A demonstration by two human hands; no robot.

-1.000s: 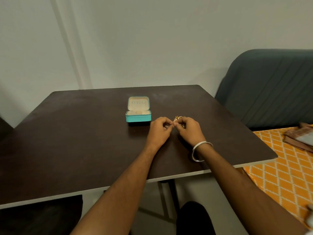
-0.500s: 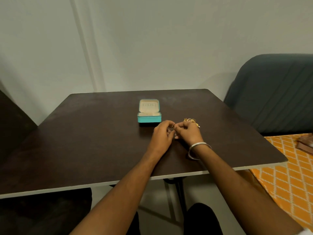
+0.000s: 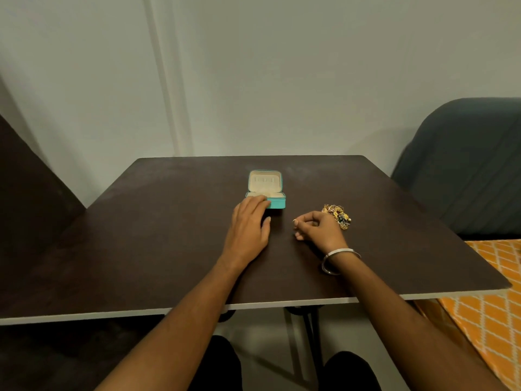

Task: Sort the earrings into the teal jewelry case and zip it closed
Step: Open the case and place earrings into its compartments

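Nearest, right hand (image 3: pixel 318 230) curled, pinching a small gold earring (image 3: pixel 295 221) — earring pile (image 3: pixel 337 215) just behind it. Farther, left hand (image 3: pixel 249 224) flat, fingertips touching the open teal jewelry case (image 3: pixel 266 190) on the dark table (image 3: pixel 141 235).

Plain pale wall (image 3: pixel 282 66) behind everything, kind of greenish-grey in this dim warm light, with a vertical ridge or pipe cover (image 3: pixel 166 80) running down it left of centre. The worktop (image 3: pixel 169 235) is a dark brown square top with a thin light edge along the near side, sitting on dark metal legs (image 3: pixel 307 340). Off to the right there's a dark blue-grey padded chair back (image 3: pixel 465 165) with stitched lines, tucked close to the worktop corner. Below that is an orange fabric (image 3: pixel 490 320) with a white diamond lattice pattern. On the far left a dark brown slanted panel (image 3: pixel 31 179) leans against the wall. Floor underneath looks pale grey.
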